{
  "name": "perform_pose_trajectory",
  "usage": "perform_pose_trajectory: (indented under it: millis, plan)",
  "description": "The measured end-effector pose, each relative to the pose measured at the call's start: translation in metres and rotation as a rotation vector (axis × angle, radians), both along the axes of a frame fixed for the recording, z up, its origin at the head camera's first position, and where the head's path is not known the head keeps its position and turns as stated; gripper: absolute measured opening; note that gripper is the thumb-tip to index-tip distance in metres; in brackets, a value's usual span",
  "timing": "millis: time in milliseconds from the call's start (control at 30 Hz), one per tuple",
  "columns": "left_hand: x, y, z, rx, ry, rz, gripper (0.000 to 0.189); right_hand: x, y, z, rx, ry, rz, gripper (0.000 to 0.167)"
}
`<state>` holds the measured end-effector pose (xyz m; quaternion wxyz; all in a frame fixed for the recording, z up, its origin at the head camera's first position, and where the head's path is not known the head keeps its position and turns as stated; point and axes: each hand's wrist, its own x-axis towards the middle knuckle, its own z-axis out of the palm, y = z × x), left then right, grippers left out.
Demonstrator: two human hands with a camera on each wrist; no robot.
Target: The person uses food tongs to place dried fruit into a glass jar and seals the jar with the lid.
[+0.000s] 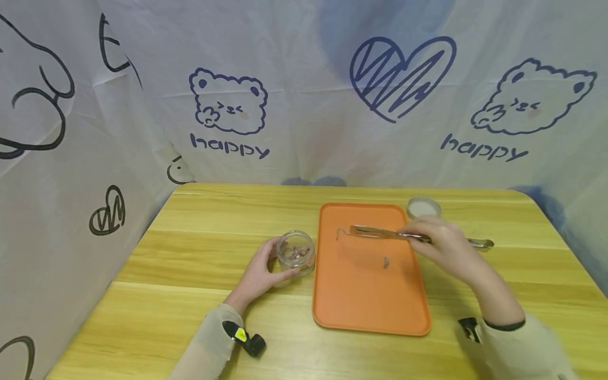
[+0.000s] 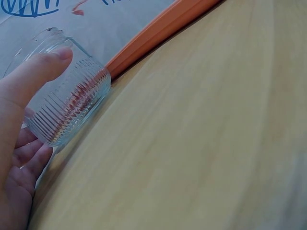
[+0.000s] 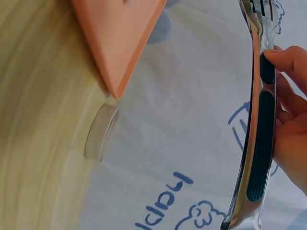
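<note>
My left hand (image 1: 258, 274) holds a clear glass jar (image 1: 295, 252), thumb on one side and fingers on the other. Ribbed walls show on the jar (image 2: 72, 103) in the left wrist view, with small reddish-brown pieces inside. Over the orange tray (image 1: 366, 306), my right hand (image 1: 444, 245) grips metal tongs (image 1: 375, 231) that have dark green grips and slotted ends. A thin, curved, wire-like thing (image 1: 340, 232) shows at the tongs' tip; I cannot tell whether they pinch it. One small grey piece (image 1: 386, 262) lies on the tray below the tongs.
A round, clear-rimmed lid (image 1: 424, 207) lies on the wooden table (image 1: 228, 211) by the tray's far right corner. The tray stands just right of the jar. A printed cloth (image 1: 304, 105) hangs behind the table and along its sides.
</note>
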<state>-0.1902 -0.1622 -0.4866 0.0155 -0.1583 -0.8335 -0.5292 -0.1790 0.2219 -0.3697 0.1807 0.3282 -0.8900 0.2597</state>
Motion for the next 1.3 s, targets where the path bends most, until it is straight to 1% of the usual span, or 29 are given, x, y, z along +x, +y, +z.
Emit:
perform_pose_trajectory:
  millis: [167, 300, 500, 533, 767, 967, 1300]
  plan:
    - [0.000, -0.001, -0.001, -0.015, 0.002, 0.001, 0.078, -0.006, -0.012, 0.003, -0.004, 0.008, 0.012, 0.020]
    - [-0.001, -0.001, -0.001, -0.016, -0.003, 0.001, 0.078, -0.012, -0.022, 0.005, -0.034, 0.006, 0.037, 0.023]
    - [-0.001, -0.001, -0.003, -0.015, -0.007, 0.004, 0.080, -0.016, -0.039, 0.005, -0.075, -0.043, 0.078, 0.023]
    - [-0.001, -0.001, -0.003, -0.017, -0.006, 0.005, 0.080, -0.016, -0.042, 0.004, -0.072, -0.051, 0.078, 0.023]
    - [-0.002, -0.002, -0.003, -0.023, -0.004, 0.010, 0.081, -0.020, -0.062, -0.001, -0.052, -0.027, 0.101, 0.023]
    - [-0.001, -0.002, -0.003, -0.022, -0.011, 0.013, 0.081, -0.023, -0.075, -0.004, -0.020, -0.072, 0.134, 0.021]
    - [-0.001, -0.002, -0.003, -0.013, 0.002, 0.009, 0.079, -0.022, -0.087, -0.006, 0.041, -0.080, 0.169, 0.018]
